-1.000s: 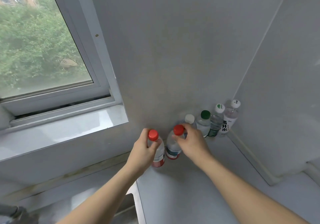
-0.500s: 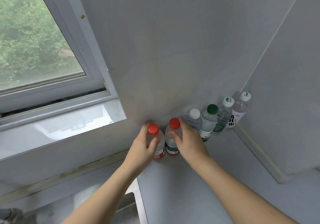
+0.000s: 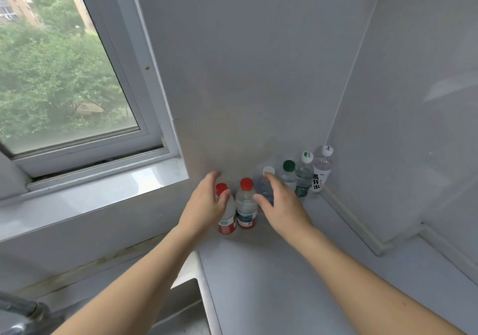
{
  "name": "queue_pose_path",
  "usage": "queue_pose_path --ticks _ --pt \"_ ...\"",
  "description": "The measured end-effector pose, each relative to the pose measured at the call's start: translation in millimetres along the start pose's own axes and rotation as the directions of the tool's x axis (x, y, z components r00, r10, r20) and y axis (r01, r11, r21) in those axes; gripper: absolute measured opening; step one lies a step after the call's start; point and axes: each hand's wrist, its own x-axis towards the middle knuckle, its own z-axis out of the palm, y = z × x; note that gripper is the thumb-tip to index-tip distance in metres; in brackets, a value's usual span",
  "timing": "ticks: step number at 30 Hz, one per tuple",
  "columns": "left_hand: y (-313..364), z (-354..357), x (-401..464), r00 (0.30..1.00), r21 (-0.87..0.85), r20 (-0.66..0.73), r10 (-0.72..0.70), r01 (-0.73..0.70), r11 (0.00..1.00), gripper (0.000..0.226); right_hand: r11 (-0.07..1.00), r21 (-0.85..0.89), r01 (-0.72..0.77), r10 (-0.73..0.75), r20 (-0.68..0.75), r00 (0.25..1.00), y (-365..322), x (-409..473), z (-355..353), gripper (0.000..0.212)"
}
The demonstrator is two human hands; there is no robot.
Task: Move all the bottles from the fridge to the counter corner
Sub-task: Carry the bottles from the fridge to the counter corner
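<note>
Head view looks down on six bottles in a row along the wall toward the counter (image 3: 271,283) corner. My left hand (image 3: 204,205) curves loosely around the left red-capped bottle (image 3: 226,213), thumb touching its shoulder; whether it grips, I cannot tell. My right hand (image 3: 280,205) is spread, holding nothing, just beside the second red-capped bottle (image 3: 245,209). I judge both stand placed, so I should lift my fingers straight away without brushing the caps, lest one topple its neighbours.
</note>
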Motion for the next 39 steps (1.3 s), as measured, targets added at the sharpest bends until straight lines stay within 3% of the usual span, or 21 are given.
queue_pose_path --ticks 5,10,22,30,39 --pt "31.4 -15.7 -20.5 0.99 0.178 0.017 0.142 -0.143 0.974 0.043 0.999 -0.049 0.006 -0.011 -0.092 0.996 -12.4 -40.3 -36.5 0.061" --pt "70.2 -22.7 -56.7 0.924 0.277 0.041 0.38 -0.376 0.885 0.039 0.993 -0.106 -0.045 0.026 -0.182 0.983 -25.7 -95.2 -70.1 0.063" --pt "174.4 20.9 -137.4 0.723 0.175 0.226 0.653 -0.689 0.703 0.04 0.916 -0.237 -0.325 0.212 -0.402 0.891 -11.0 -257.0 -153.8 0.069" --pt "289.8 70.2 -230.8 0.549 0.03 0.344 0.762 -0.817 0.576 0.046 0.826 -0.201 -0.527 0.332 -0.582 0.742 16.8 -397.6 -227.9 0.067" --pt "417.3 133.7 -409.2 0.269 -0.106 0.436 0.859 -0.932 0.345 0.048 0.692 -0.077 -0.718 0.457 -0.723 0.518 45.0 -610.3 -298.3 0.069"
